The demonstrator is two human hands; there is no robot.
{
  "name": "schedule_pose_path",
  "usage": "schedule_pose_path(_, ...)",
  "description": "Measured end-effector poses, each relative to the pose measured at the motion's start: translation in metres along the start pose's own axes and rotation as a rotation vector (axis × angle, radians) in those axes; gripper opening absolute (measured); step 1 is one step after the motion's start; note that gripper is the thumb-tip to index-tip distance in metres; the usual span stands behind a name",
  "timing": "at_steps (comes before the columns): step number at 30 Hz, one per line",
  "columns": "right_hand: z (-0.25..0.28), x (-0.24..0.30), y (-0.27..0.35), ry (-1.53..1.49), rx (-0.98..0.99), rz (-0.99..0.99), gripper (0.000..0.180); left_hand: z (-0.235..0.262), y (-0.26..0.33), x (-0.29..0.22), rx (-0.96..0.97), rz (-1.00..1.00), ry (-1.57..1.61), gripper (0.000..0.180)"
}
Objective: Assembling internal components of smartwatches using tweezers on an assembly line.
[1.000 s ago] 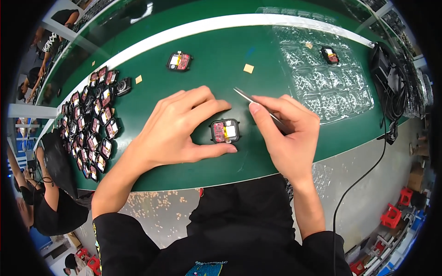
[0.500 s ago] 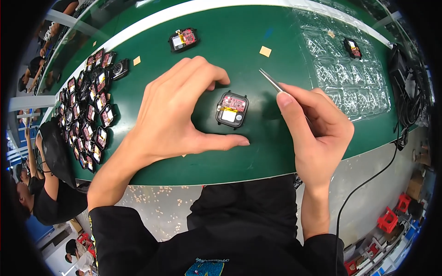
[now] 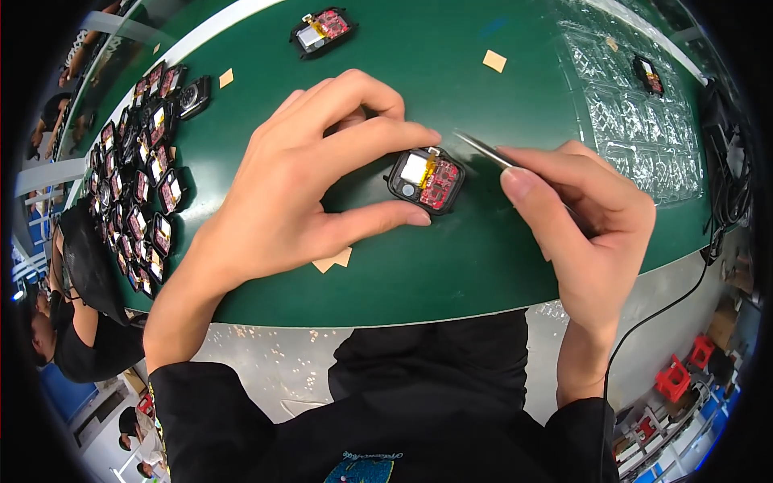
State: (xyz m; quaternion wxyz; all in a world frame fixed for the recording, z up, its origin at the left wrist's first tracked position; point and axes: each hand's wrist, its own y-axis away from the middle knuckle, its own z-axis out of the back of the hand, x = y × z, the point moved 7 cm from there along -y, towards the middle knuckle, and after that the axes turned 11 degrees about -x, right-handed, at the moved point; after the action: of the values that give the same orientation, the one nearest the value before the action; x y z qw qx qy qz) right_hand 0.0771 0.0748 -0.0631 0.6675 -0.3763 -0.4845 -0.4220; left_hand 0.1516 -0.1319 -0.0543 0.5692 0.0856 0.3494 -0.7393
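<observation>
My left hand [image 3: 302,181] steadies an opened smartwatch case [image 3: 426,180] on the green table, index finger at its far edge and thumb at its near edge. Inside the black case show a red circuit board, yellow tape, a white block and a small round grey disc. To the right, my right hand [image 3: 592,217] pinches metal tweezers [image 3: 485,150], whose tips point left, just above and right of the case and apart from it. Another opened watch case [image 3: 324,32] lies at the far side of the table.
A dense cluster of similar watch cases [image 3: 137,181] covers the table's left side. Clear plastic trays [image 3: 640,129] lie at the right, one watch case [image 3: 648,76] on them. Small tan paper squares [image 3: 494,61] are scattered about. Black cables [image 3: 725,193] hang at the right edge.
The watch case has turned about a quarter turn, and my left index finger and thumb have closed in on its edges. My right hand with the tweezers has shifted slightly right and down.
</observation>
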Motion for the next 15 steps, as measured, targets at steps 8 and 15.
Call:
schedule_pose_path(8, 0.000, 0.006, 0.006, 0.128, -0.010, 0.202, 0.019, 0.002, 0.001, 0.000, 0.028, -0.037, 0.085, 0.069)
schedule_pose_path(15, -0.008, 0.011, 0.008, 0.255, 0.019, 0.321, 0.019, -0.001, 0.002, 0.003, 0.045, -0.018, 0.092, 0.072)
